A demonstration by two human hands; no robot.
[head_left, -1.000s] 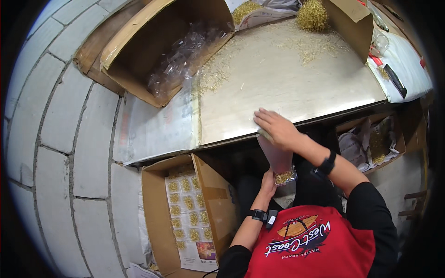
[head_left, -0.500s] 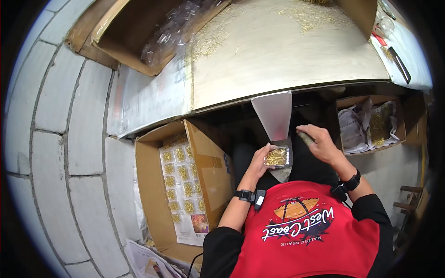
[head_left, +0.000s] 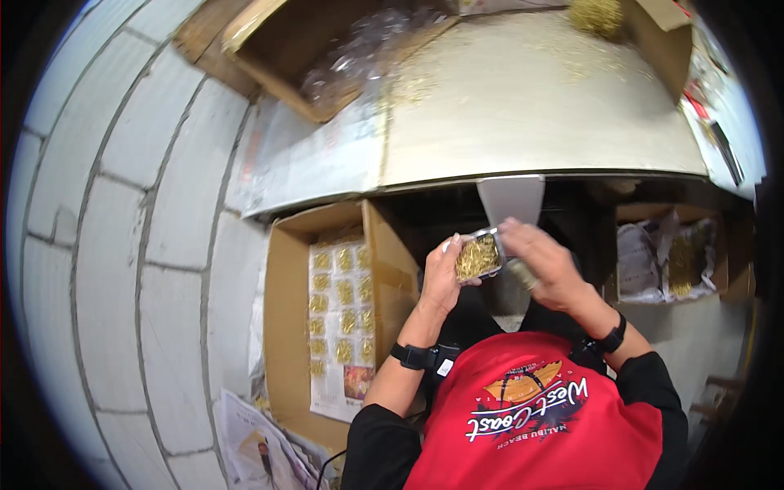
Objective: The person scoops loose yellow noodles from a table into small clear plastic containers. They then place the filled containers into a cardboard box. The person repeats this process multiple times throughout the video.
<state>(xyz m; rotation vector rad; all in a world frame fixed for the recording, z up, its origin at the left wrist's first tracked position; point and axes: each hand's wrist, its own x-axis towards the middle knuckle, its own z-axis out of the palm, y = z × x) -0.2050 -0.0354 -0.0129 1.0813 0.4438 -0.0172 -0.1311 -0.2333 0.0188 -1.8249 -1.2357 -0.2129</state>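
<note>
My left hand (head_left: 442,275) is closed around a small clear plastic box (head_left: 478,256) filled with short gold-coloured metal pieces, like pins or small screws. The box tilts a little in my grasp, above my lap. Close by its right side is my right hand (head_left: 545,265), somewhat smeared, its fingers stretched toward the box's edge and nothing visible in them. A tan wrap (head_left: 523,274) covers one of its digits. Whether these fingers touch the box, I cannot tell. Just beyond both hands, a pale chute (head_left: 512,200) slopes down from the worktable's edge.
At left, a cardboard carton (head_left: 284,302) holds rows of filled clear boxes (head_left: 345,290). Another carton (head_left: 671,296) at right contains paper and gold pieces. The worktable (head_left: 539,135) carries scattered gold pieces, a gold heap (head_left: 595,16) and a carton of clear plastic (head_left: 245,49).
The filled box has risen off the chute's lower end and tilted in my left hand. My right hand has moved left, right up to it. The whole view has shifted.
</note>
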